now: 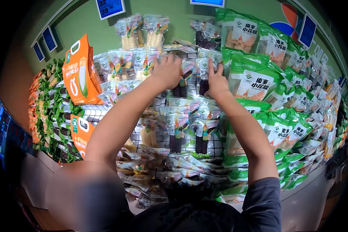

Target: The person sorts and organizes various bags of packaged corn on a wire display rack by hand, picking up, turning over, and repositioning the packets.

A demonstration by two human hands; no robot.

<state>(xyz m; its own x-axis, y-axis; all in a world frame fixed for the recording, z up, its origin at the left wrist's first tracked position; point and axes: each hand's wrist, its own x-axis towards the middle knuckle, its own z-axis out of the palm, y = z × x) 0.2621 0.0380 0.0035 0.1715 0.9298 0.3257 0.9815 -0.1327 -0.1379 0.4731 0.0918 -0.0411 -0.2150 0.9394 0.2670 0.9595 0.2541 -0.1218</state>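
My left hand (167, 72) reaches up to the rack, fingers spread over the packs. Just below its fingertips, a clear pack of dark purple corn (179, 91) hangs beside the palm. A pack of pale corn (143, 66) is to its left. My right hand (218, 82) has its fingers stretched upward and apart. It touches or lies close against the right edge of another dark purple corn pack (203, 81); the exact contact is hard to see. Two more purple corn packs, one on the left (176, 133) and one on the right (202, 137), sit lower, between my forearms.
Green-and-white printed bags (255, 81) are stacked at the right. Orange carry bags (80, 71) stand at the left, near bundled green-leaved produce (58, 104). Loose packs pile on the lower shelf (189, 170). A price screen (110, 8) hangs above.
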